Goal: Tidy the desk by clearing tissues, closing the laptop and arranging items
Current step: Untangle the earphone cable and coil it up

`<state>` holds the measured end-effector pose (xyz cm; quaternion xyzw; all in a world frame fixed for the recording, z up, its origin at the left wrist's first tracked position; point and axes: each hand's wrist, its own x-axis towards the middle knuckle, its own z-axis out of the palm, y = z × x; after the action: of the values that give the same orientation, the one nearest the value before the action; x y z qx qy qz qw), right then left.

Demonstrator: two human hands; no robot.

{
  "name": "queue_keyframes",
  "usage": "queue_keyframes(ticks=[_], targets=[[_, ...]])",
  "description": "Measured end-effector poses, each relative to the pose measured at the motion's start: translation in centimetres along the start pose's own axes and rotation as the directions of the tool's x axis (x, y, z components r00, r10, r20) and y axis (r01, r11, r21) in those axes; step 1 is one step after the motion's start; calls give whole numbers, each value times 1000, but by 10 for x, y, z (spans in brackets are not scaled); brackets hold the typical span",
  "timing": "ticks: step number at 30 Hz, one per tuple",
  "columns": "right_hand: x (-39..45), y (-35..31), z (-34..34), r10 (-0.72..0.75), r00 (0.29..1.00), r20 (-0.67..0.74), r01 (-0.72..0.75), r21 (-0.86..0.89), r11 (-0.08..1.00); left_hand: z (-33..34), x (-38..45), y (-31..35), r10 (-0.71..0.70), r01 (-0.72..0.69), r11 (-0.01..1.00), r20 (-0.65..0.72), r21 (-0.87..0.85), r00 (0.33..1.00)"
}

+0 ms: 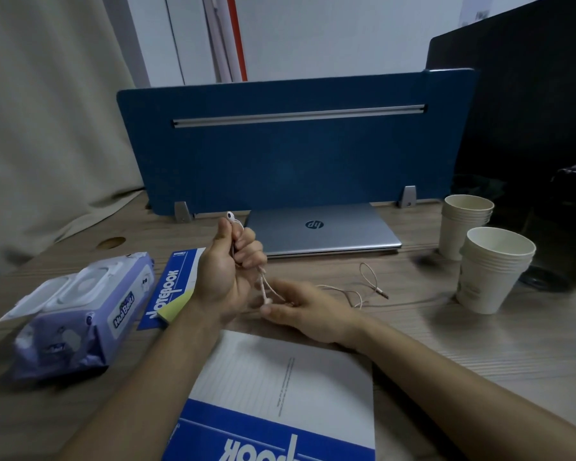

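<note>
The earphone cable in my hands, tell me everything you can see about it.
The thin, pale pinkish-white wired earphone cable is partly gathered up. The left hand grips a bundle of it in curled fingers, with one white earbud poking out above the thumb. Two strands hang down to the right hand, which pinches them near a second earbud. The rest trails loosely in loops over the wooden desk, ending in a small metal plug that lies on the desk in front of the closed silver laptop.

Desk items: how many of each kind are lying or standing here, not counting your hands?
Laptop: 1, closed
Notebooks: 2
Wipes pack: 1
Cup stacks: 2
Earphones: 1, held in both hands
Total: 7
</note>
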<state>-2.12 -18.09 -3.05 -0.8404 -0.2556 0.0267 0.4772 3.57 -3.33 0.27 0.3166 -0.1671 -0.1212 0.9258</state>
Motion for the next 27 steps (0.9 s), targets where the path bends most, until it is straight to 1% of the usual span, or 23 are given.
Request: queue_keyframes(ticks=[1,2,3,4,5,6,7,8,9,10,11,12,14,16,17,19,21,23,24,25,26,27], targets=[[1,-1,2,26,1000,6,-26,35,999,0,1,-1,12,-12,1000,-2,-14,1000],[1,-1,3,58,998,5,-58,71,996,-1,1,0,29,-29,1000,-5,13,1000],[1,-1,2,90,996,1,-90,110,990,-2,1,0,63,-61,992,-17,110,998],[0,0,0,115,993,-2,-113,165,980,-5,1,1,125,-111,948,-29,299,992],[0,0,-2,132,991,-10,-126,223,967,-8,0,1,193,-153,820,-15,552,981],[-1,0,-5,147,989,-25,-137,249,959,-11,-1,0,238,-165,602,22,782,971],[-1,-1,-8,157,986,-54,-142,215,966,-15,-3,-3,242,-157,366,69,917,968],[-1,-1,-11,149,985,-91,-138,116,984,-18,-4,-6,195,-153,177,118,972,974],[-1,-1,-13,125,984,-126,-128,-20,992,-20,-6,-9,117,-166,39,160,985,980],[-2,0,-15,84,985,-152,-107,-150,983,-20,-7,-11,38,-191,-57,193,980,981],[-3,2,-17,32,985,-168,-73,-248,966,-20,-8,-13,-25,-214,-113,213,970,977],[-4,2,-19,-15,984,-176,-40,-305,951,-19,-9,-14,-68,-225,-130,218,966,974],[-5,3,-25,-64,979,-195,-10,-357,934,-18,-10,-13,-114,-219,-120,206,968,972],[-4,6,-31,-76,959,-274,-40,-395,918,-18,-10,-11,-153,-184,-99,168,978,974],[-4,7,-35,-73,946,-317,-64,-400,914,-18,-10,-10,-169,-158,-73,144,985,975],[-4,10,-40,-54,935,-351,-78,-352,933,-16,-10,-9,-181,-89,30,93,996,979],[-6,11,-42,-30,932,-360,-70,-262,963,-12,-10,-7,-172,-34,145,59,989,983],[-6,10,-44,-11,917,-399,-55,-154,987,-9,-10,-7,-159,-34,234,73,972,985],[-6,10,-45,-4,907,-422,-41,-99,994,-8,-11,-7,-146,-39,301,86,953,985],[-5,11,-44,2,900,-436,-28,-52,998,-7,-11,-7,-116,-29,399,82,916,990],[-5,11,-43,10,901,-433,-21,-21,1000,-5,-12,-8,-70,7,535,36,845,997],[-5,11,-41,14,911,-411,-18,-7,1000,-3,-11,-9,-36,51,678,-36,733,999]])
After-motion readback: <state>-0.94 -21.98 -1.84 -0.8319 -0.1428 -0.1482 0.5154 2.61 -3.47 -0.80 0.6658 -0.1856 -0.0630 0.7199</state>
